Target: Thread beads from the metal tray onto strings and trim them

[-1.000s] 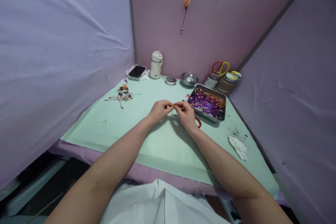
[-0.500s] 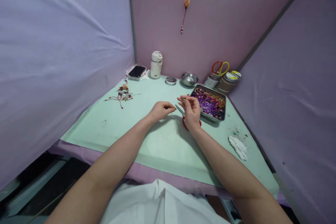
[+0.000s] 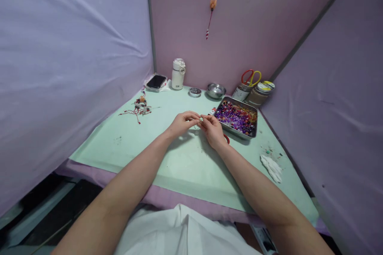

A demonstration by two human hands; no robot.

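Note:
My left hand [image 3: 186, 122] is closed in a pinch on a thin, pale thread, part of which hangs in a faint loop under the fingertips. Close against it, my right hand [image 3: 213, 129] has thumb and fingers pinched together at the same spot. What lies between the right fingertips is too small to make out. Beneath the right hand, scissors lie on the table, mostly hidden, with a bit of red handle [image 3: 226, 139] showing. Just beyond that hand stands a metal tray [image 3: 249, 137] filled with purple, red and amber beads and strings.
Beaded red cords [image 3: 142, 106] lie at the left. Along the back are a phone [image 3: 156, 81], white bottle [image 3: 178, 75], small round container [image 3: 195, 92], steel bowl [image 3: 216, 91], and jars [image 3: 259, 93] beside scissors [image 3: 251, 77]. A white cloth [image 3: 271, 168] rests at right. A beaded string [image 3: 213, 4] hangs behind.
My right hand has moved left and down, its fingertips now meeting those of my left hand. It covers the scissors' blades, and a small red-and-white item by the tray shows more.

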